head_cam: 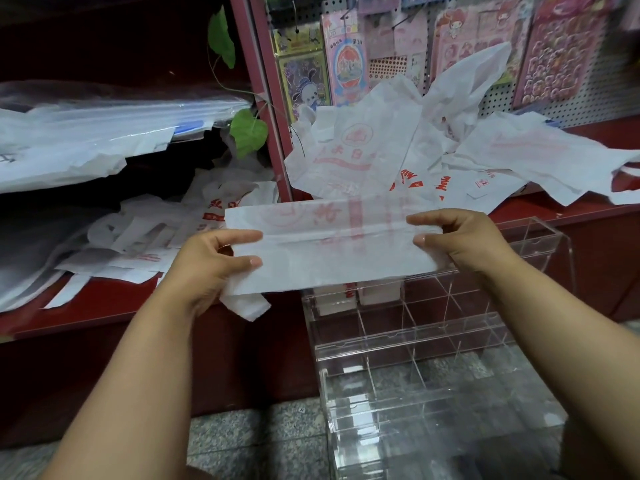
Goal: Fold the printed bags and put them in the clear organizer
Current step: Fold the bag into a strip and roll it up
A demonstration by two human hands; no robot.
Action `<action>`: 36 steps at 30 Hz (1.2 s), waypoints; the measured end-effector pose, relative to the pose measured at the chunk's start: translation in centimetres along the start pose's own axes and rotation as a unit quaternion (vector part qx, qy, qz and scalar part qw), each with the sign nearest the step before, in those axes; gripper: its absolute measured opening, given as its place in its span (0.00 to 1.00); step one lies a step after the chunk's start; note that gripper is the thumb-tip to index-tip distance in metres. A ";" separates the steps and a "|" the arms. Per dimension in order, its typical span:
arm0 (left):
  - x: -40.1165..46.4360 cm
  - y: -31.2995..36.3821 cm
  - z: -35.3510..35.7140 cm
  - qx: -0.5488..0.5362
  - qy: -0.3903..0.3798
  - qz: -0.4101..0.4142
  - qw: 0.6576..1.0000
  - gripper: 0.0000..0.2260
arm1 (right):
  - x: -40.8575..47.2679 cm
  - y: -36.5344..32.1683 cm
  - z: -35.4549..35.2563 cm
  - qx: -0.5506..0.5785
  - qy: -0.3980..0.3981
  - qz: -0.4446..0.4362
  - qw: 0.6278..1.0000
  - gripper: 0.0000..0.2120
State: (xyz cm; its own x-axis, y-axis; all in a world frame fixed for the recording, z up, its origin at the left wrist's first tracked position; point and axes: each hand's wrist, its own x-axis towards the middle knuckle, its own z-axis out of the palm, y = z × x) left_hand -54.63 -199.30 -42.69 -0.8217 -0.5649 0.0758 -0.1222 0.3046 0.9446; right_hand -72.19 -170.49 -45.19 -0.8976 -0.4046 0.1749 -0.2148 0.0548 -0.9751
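- While it is held flat and level in the air above the organizer (415, 341), the bag (332, 244) is folded into a long strip, red print showing faintly through it
- Left hand (214, 268) takes the bag's left end, fingers on the far side and thumb on the near side, a narrow grip pinching the plastic; a loose corner hangs below this hand
- Right hand (460, 237) pinches the right end the same way, thumb on the near face
- Organizer stands on the grey floor (249, 434) against the red shelf front, its clear walls dividing it into compartments; two far compartments, just under the bag, hold folded bags (367, 292)
- Loose bags (398, 157) lie heaped on the red shelf (540, 209) beyond, more bags (138, 237) on the shelf to the left
- Sticker sheets (346, 64) hang on the pegboard behind, and a green leaf (248, 131) hangs by the red post
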 end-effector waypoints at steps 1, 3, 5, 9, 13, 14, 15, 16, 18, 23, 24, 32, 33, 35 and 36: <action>0.0 0.0 -0.2 0.016 -0.006 0.002 1.000 0.16 | 0.0 0.0 0.0 -0.008 0.000 -0.006 1.000 0.16; 0.1 -0.2 -0.5 0.038 -0.012 0.012 0.999 0.17 | 0.1 0.0 0.1 -0.013 0.001 -0.016 1.000 0.17; 0.2 -0.4 -0.9 0.044 -0.005 0.016 0.999 0.16 | 0.2 0.0 0.1 -0.010 0.003 -0.014 1.000 0.18; 0.5 -0.5 -1.0 0.072 0.022 0.040 0.996 0.13 | 0.2 -0.1 0.1 -0.074 0.007 -0.036 0.997 0.18; 0.6 -0.3 -0.5 0.098 0.056 0.046 0.993 0.10 | 0.3 0.1 0.2 -0.151 0.018 -0.064 0.986 0.16; 0.5 -0.2 -0.4 0.100 0.061 0.048 0.992 0.10 | 0.3 0.1 0.3 -0.165 0.020 -0.070 0.984 0.15; 0.5 -0.2 -0.3 0.107 0.066 0.050 0.991 0.09 | 0.3 0.2 0.3 -0.179 0.021 -0.076 0.981 0.15; 0.5 -0.2 -0.2 0.113 0.069 0.053 0.990 0.09 | 0.2 0.2 0.4 -0.190 0.021 -0.081 0.978 0.14; 0.4 -0.2 -0.1 0.096 0.070 0.052 0.992 0.10 | 0.1 0.1 0.5 -0.182 0.019 -0.088 0.979 0.14; 0.5 -0.6 0.0 -0.036 0.060 0.005 0.998 0.06 | 0.1 0.0 0.1 -0.078 0.005 -0.040 0.996 0.13; 0.6 -0.7 0.1 -0.035 0.065 0.005 0.997 0.07 | 0.1 0.0 0.2 -0.066 0.001 -0.034 0.997 0.13; 0.3 -0.4 0.0 -0.045 0.060 0.001 0.997 0.12 | -0.2 -0.3 0.1 -0.001 -0.009 0.002 1.000 0.17; 0.3 -0.4 -0.1 -0.042 0.058 0.000 0.997 0.13 | -0.2 -0.3 0.1 -0.003 -0.012 0.001 1.000 0.18; 0.2 -0.2 0.0 -0.038 0.059 -0.002 0.998 0.14 | 0.0 -0.2 0.1 -0.027 -0.012 -0.007 1.000 0.19; 0.1 0.0 0.1 -0.034 0.061 -0.003 0.998 0.15 | 0.1 -0.1 0.1 -0.050 -0.010 -0.013 0.999 0.19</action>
State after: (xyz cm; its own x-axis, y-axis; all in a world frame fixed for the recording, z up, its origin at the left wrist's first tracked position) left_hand -54.74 -199.32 -42.73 -0.7469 -0.6568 0.1040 -0.0860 0.2505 0.9643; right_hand -72.23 -170.61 -45.09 -0.8838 -0.4247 0.1961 -0.2756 0.1342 -0.9519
